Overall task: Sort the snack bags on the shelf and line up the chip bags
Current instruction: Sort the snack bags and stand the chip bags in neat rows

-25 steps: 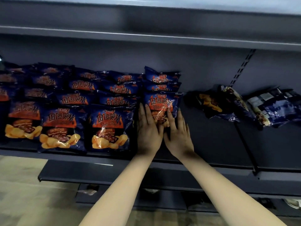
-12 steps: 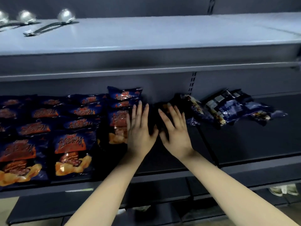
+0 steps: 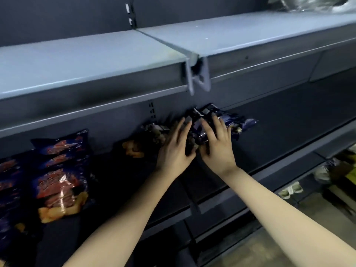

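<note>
Both hands are on the loose pile (image 3: 194, 130) of dark snack bags, and that heap is my reference for everything else. On my feed the left hand (image 3: 174, 151) covers the pile's left half, fingers fairly straight and lying flat along the wrappers, thumb bent in toward the middle of the pile; it looks open to me, resting rather than grasping. At the pile's right half the right hand (image 3: 216, 145) has its fingers spread and slightly curved over a shiny blue bag (image 3: 237, 124), thumb tucked down toward the pile's centre beside the other thumb. The picture is smeared by motion, so I cannot tell whether that hand actually grips the bag or only presses on it.

Just left of the pile and touching it, one crumpled bag (image 3: 133, 149) shows yellow chips. Well to the left of the pile, the red-and-blue chip bags (image 3: 59, 180) lie overlapping in a column. Pile and column sit on the same dark shelf (image 3: 289, 151), the pile near the back wall. Above the pile runs a pale grey upper shelf (image 3: 96, 60), with a bracket (image 3: 198, 81) almost directly over it.
</note>
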The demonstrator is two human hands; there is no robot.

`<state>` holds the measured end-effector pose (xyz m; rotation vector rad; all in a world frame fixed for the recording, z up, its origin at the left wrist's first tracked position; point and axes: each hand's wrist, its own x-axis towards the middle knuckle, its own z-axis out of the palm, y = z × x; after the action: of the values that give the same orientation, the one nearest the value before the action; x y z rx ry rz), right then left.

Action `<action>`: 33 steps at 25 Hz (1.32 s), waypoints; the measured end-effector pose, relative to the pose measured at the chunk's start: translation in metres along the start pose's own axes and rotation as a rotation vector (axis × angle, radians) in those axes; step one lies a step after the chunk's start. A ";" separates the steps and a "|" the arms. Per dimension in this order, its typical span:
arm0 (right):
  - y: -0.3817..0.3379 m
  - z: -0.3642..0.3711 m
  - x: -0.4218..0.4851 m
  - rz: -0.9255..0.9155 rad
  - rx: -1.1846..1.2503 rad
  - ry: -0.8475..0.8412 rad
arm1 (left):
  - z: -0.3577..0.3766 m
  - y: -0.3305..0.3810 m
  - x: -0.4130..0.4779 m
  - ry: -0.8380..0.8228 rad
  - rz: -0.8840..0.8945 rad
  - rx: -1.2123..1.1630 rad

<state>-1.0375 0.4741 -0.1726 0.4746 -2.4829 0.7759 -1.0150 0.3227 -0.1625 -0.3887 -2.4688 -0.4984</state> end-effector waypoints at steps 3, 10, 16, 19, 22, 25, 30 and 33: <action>0.037 -0.013 0.002 0.099 -0.106 -0.119 | 0.037 0.023 0.029 -0.132 -0.036 -0.040; 0.082 -0.018 0.006 0.108 -0.136 -0.332 | 0.087 0.033 0.055 -0.355 -0.186 0.245; 0.107 -0.015 0.019 -0.016 -0.124 -0.349 | 0.098 0.032 0.064 -0.095 -0.277 0.133; 0.108 -0.009 0.028 -0.060 -0.030 -0.304 | 0.095 0.027 0.064 -0.047 -0.280 0.072; 0.106 -0.002 0.034 -0.109 0.080 -0.199 | 0.078 0.034 0.069 0.111 -0.377 -0.069; 0.099 0.003 0.047 -0.121 0.233 -0.110 | 0.050 0.043 0.079 0.367 -0.625 -0.334; 0.068 -0.005 0.074 0.028 0.591 -0.083 | 0.000 0.031 0.080 0.535 -0.868 -0.601; 0.039 -0.025 0.092 0.275 0.996 -0.517 | -0.036 0.005 0.071 0.352 -1.088 -0.804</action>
<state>-1.1219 0.5034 -0.1211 0.7324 -2.4495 2.2603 -1.0510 0.3231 -0.0913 0.7562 -1.8350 -1.8088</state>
